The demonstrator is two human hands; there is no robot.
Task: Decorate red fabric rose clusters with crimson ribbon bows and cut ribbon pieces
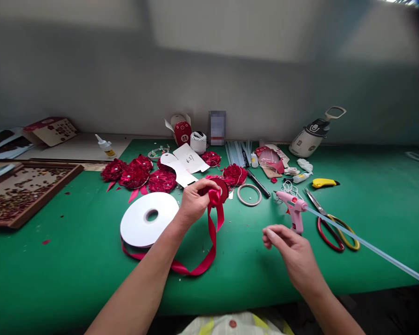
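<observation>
My left hand (197,200) pinches a folded end of shiny red ribbon (206,260), together with a dark red round disc (225,190) partly hidden behind the fingers. The ribbon hangs in a loop onto the table and runs back to a large white spool (136,223) lying flat under my left forearm. My right hand (289,249) hovers right of the ribbon, its thumb and fingers drawn together; anything between them is too small to make out. Just beyond that hand is a pink glue gun (295,209) with a long clear glue stick (370,250) sticking out of its back.
Scissors (323,211) and a yellow cutter (324,183) lie at the right. Behind are red fabric flowers (135,172), a tape ring (239,195), a black marker (259,183) and a bottle (307,138). A wooden tray (45,193) of dried bits sits left.
</observation>
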